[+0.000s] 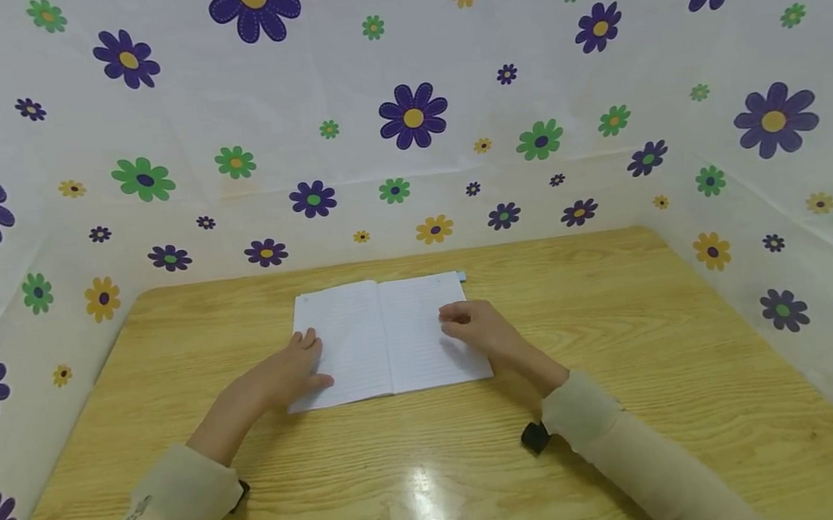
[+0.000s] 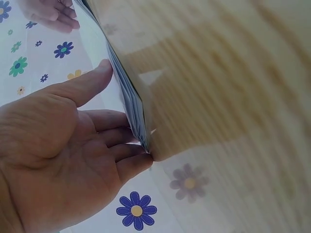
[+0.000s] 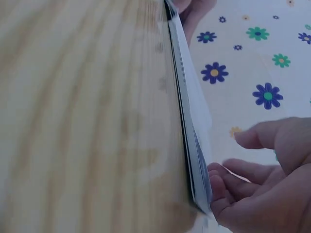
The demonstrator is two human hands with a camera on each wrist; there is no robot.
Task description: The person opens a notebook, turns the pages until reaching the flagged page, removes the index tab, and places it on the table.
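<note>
An open notebook (image 1: 349, 342) with lined white pages lies on the wooden table. My left hand (image 1: 293, 371) rests on its left page, the thumb spread toward the lower part of the page. In the left wrist view, that hand's fingers reach the edge of the page stack (image 2: 127, 92). Over the right page's outer side is my right hand (image 1: 485, 329), with bent fingers. Its fingertips are right at the notebook's edge (image 3: 194, 170) in the right wrist view, while the thumb stands apart from them. No object shows within either hand.
A small light-blue tab (image 1: 461, 276) sticks out at the notebook's upper right corner. White cloth (image 1: 338, 67) with printed flowers hangs behind the table (image 1: 378, 481) and along both sides. A small black device (image 1: 535, 438) sits at the right cuff.
</note>
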